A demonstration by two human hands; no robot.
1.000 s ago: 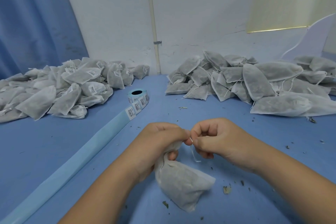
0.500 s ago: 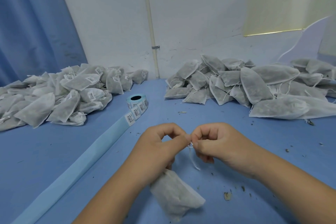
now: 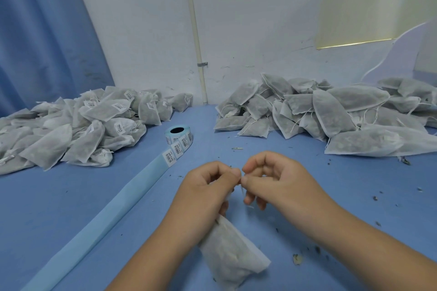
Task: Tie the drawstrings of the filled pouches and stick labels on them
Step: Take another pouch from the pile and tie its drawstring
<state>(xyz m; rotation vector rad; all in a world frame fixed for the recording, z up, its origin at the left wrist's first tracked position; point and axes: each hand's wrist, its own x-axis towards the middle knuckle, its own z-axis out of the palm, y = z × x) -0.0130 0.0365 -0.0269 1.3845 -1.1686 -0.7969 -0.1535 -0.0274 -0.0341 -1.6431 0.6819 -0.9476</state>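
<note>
A filled white mesh pouch (image 3: pixel 231 253) hangs below my left hand (image 3: pixel 203 194), which grips its gathered neck above the blue table. My right hand (image 3: pixel 276 182) sits just to the right, thumb and forefinger pinching the thin white drawstring (image 3: pixel 242 188) where the two hands meet. A short string end dangles between the hands. A roll of barcode labels (image 3: pixel 177 137) lies beyond my hands, with its pale blue backing strip (image 3: pixel 113 210) trailing toward the lower left.
A heap of labelled, tied pouches (image 3: pixel 78 125) covers the left of the blue table (image 3: pixel 47 208). A heap of unlabelled pouches (image 3: pixel 331 113) with loose strings fills the right back. Dried herb crumbs (image 3: pixel 297 259) dot the table. White wall and blue curtain stand behind.
The pouch has swung lower and more upright under my left hand. Both hands stay together at the string, with the right fingers opening slightly around it.
</note>
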